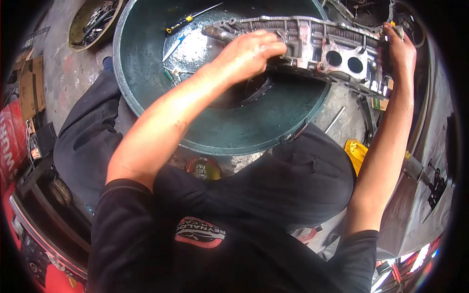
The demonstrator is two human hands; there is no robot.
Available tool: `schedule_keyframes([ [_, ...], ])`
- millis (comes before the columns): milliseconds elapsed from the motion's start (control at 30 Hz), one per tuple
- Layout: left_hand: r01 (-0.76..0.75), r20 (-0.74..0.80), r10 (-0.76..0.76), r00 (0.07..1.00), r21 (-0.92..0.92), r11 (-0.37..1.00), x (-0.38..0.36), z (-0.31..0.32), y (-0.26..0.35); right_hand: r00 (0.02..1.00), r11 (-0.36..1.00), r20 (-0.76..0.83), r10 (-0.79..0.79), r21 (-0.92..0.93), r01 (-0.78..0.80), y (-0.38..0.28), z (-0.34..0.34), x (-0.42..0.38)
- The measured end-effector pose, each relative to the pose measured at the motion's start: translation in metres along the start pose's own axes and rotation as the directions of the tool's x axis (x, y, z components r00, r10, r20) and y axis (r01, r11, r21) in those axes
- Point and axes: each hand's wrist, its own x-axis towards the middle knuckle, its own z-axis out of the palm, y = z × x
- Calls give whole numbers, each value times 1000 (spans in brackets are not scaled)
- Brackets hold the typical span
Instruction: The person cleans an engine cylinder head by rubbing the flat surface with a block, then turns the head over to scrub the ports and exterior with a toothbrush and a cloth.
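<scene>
A long, greasy metal cylinder head (312,41) is held up over the far right part of a round dark green tub (273,139). Two round ports show on its near face. My right hand (400,51) grips its right end, fingers wrapped over the edge. Toward the other end, my left hand (251,51) is closed against the metal, its fingertips partly hidden. Inside the tub, left of that hand, lie a yellow-and-black screwdriver (188,19) and a thin blue-and-white tool (174,47).
At upper left stands a round container (75,41) with dark parts in it. A metal rod (335,120) and something yellow (356,152) lie right of the tub. A printed can (203,168) sits between my legs. Cardboard (31,88) is at the left.
</scene>
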Motion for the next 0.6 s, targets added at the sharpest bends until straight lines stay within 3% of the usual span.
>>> schedule_keyframes([
  [67, -104, 45, 102, 994, 42, 994, 8, -7, -1, 1000, 999, -3, 17, 41, -17, 0, 2, 0],
  [100, -80, 111, 67, 992, 121, 989, 8, -13, 1, 1000, 999, -3, 18, 26, -18, -2, 4, -1],
  [267, -134, 223, 101, 970, 138, 981, 19, -22, 13, 1000, 998, -13, -9, -55, 8, 10, 0, 12],
  [333, -169, 274, 123, 954, 152, 974, 19, -26, 10, 1000, 1000, 12, 22, 9, -22, 9, 3, 8],
  [400, -134, 394, 18, 919, 269, 954, 22, -31, -1, 1000, 999, 9, 13, 35, -13, 13, 3, 15],
  [433, -102, 392, -24, 919, 296, 950, 18, -33, 0, 980, 972, 15, -197, 131, 193, -19, -4, -28],
  [533, -55, 330, -74, 941, 366, 929, 24, -40, 3, 976, 967, -85, -198, 147, 209, -15, 4, -25],
  [600, -35, 300, -72, 951, 336, 941, 25, -41, 5, 984, 972, 17, -176, 162, 171, -12, -1, -18],
])
